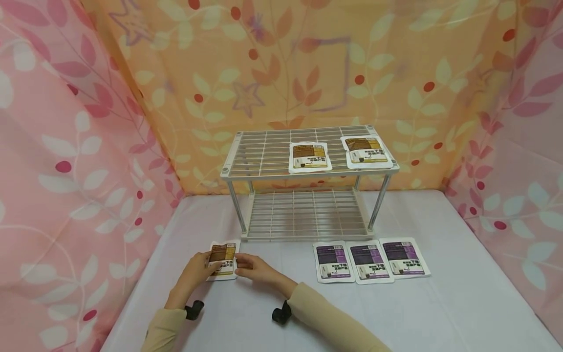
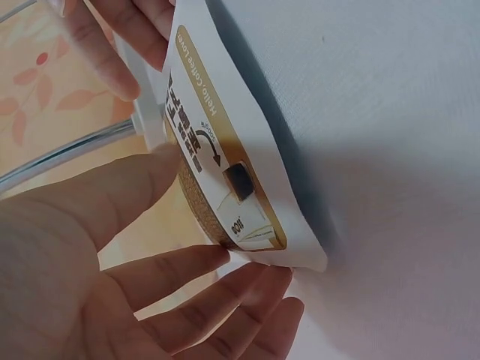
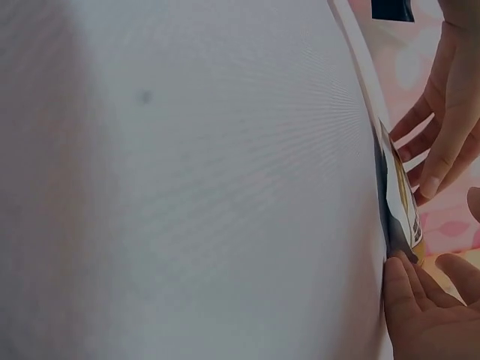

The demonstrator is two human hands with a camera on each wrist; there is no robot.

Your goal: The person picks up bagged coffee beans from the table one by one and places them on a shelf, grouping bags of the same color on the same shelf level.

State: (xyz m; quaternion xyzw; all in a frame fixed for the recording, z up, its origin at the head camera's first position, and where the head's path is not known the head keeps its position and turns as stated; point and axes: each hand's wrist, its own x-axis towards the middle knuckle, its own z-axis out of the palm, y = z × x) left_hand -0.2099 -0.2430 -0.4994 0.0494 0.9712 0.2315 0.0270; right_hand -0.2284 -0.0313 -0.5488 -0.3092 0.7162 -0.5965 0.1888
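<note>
A white-edged brown and gold coffee packet [image 1: 223, 254], printed "Hello, Coffee Lover", lies on the white cloth left of the rack. My left hand [image 1: 196, 272] holds it at the left side: thumb over the printed face, fingertips along the edge. In the left wrist view, that packet [image 2: 217, 150] leaves a dark shadow along its lower edge. Against the right edge of the packet rest the fingers of my right hand [image 1: 259, 270]. In the right wrist view, the right hand's thumb [image 3: 459, 276] stands apart from the packet.
Behind stands a two-tier white wire rack [image 1: 246, 154] with metal posts. On its top tier lie two brown coffee packets, one in the middle [image 1: 310, 157] and one at right [image 1: 366, 152]. Three purple packets [image 1: 333, 262] form a row in front, at right. Patterned curtains surround the table.
</note>
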